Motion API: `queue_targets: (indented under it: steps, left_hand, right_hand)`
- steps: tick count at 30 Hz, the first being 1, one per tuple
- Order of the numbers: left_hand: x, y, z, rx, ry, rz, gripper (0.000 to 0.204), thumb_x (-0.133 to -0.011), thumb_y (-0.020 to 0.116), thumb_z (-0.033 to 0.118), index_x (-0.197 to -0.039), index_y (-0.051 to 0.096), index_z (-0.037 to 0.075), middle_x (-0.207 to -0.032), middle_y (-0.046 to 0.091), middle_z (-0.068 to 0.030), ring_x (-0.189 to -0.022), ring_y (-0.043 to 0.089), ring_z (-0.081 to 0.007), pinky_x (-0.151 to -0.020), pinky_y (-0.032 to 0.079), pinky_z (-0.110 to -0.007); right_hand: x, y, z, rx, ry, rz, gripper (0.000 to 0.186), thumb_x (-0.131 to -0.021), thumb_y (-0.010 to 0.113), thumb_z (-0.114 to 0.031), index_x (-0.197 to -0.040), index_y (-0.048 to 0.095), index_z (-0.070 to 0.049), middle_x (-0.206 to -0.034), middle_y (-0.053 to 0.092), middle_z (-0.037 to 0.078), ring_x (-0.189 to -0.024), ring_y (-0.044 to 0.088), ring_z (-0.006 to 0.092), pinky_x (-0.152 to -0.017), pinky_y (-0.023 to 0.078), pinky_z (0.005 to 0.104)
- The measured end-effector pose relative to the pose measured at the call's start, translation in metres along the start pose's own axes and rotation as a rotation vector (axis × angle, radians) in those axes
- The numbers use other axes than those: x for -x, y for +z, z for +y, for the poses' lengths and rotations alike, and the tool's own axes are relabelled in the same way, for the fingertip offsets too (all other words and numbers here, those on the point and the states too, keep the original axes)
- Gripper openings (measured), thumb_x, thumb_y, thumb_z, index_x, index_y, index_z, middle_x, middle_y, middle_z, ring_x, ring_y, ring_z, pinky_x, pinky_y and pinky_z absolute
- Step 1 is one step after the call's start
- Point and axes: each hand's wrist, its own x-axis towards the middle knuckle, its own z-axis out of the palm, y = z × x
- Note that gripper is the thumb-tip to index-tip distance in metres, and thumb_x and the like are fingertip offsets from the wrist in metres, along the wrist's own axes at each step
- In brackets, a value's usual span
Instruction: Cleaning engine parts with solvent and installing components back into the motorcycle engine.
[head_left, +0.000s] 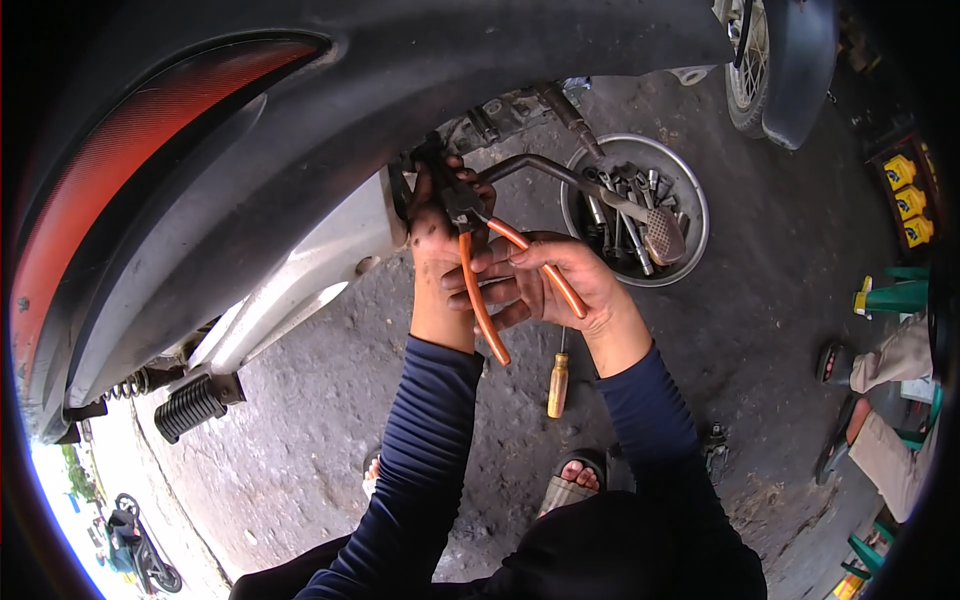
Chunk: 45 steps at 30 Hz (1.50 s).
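Note:
My right hand point(600, 290) holds a pair of pliers point(481, 310) with orange grips, one grip against the palm and thumb, the other by the fingertips. The grips stand apart. The dark jaws point up beside my left hand point(435, 232), at the underside of a motorcycle's dark body panel point(420, 80). My left hand has its fingers curled around something dark by the engine point(495, 122); what it holds is hidden. Just right of the jaws, a bent metal pedal point(540, 163) sticks out.
A round metal basin point(703, 225) full of sockets and wrenches stands below the pedal. On the floor lies a screwdriver point(558, 385) with a yellowish handle. A rubber footrest point(190, 408) juts out at left. Another person's legs point(890, 455) and yellow bottles point(908, 200) are at the right.

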Motion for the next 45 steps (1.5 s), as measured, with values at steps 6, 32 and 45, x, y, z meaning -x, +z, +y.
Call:
queue_targets:
  steps: [6, 32, 45]
  left_hand:
    - [0.000, -0.002, -0.003, 0.000, -0.006, 0.003, 0.027, -0.098, 0.048, 0.036, -0.101, 0.055, 0.010, -0.089, 0.062, -0.0057, -0.077, 0.059, -0.0183, -0.070, 0.045, -0.034]
    - [0.025, 0.007, -0.011, -0.073, -0.088, -0.180, 0.035, -0.100, 0.045, 0.036, -0.120, 0.054, 0.009, -0.096, 0.063, -0.0095, -0.082, 0.060, -0.0218, -0.068, 0.055, -0.032]
    - [0.051, 0.015, -0.017, -0.278, 0.111, -0.027, 0.043, -0.099, 0.045, 0.025, -0.139, 0.040, 0.008, -0.113, 0.059, -0.0126, -0.089, 0.061, -0.0240, -0.077, 0.057, -0.034]
  right_hand:
    - [0.001, -0.003, 0.000, 0.027, 0.004, 0.005, 0.039, -0.090, 0.046, -0.021, -0.119, 0.058, 0.003, -0.120, 0.059, 0.028, -0.111, 0.060, 0.0371, -0.086, 0.052, 0.0529]
    - [-0.007, -0.016, 0.014, -0.102, -0.063, -0.044, 0.044, -0.093, 0.044, -0.025, -0.121, 0.056, 0.006, -0.121, 0.058, 0.028, -0.110, 0.059, 0.0410, -0.094, 0.048, 0.0499]
    - [-0.009, -0.005, 0.017, -0.169, -0.085, 0.030, 0.036, -0.092, 0.048, -0.020, -0.114, 0.060, 0.005, -0.107, 0.066, 0.022, -0.099, 0.066, 0.0344, -0.087, 0.051, 0.0473]
